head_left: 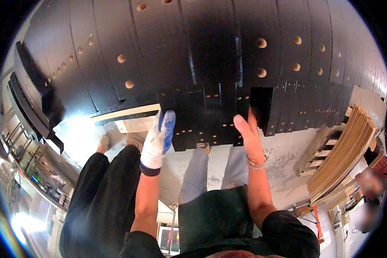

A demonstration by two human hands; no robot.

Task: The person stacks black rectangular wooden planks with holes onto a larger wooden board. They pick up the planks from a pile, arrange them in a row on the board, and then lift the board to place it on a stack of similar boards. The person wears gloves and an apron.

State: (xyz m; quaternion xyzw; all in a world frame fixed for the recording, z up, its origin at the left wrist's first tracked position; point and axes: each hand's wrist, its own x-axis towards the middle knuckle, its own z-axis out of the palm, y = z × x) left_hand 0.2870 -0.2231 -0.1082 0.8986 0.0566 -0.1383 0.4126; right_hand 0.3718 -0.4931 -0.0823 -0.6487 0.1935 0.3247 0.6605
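Black boards [210, 43] with round drilled holes lie side by side in front of me. Between my hands, a group of narrower black boards [202, 116] with small paired holes reaches toward me. My left hand [161, 133], in a white glove with blue coating, lies along the left side of this group, fingers stretched out. On the other side is my bare right hand [249, 135], thumb raised and fingers extended beside the right edge. A dark gap [261, 103] opens just past its fingertips. Whether either palm presses on the boards, I cannot tell.
A pale wooden strip [124, 112] edges the boards at left. Another person's legs in black trousers [103, 185] stand close on my left. Stacked brown sheets [344, 150] lean by a wooden pallet [316, 155] at right. People are farther back at right.
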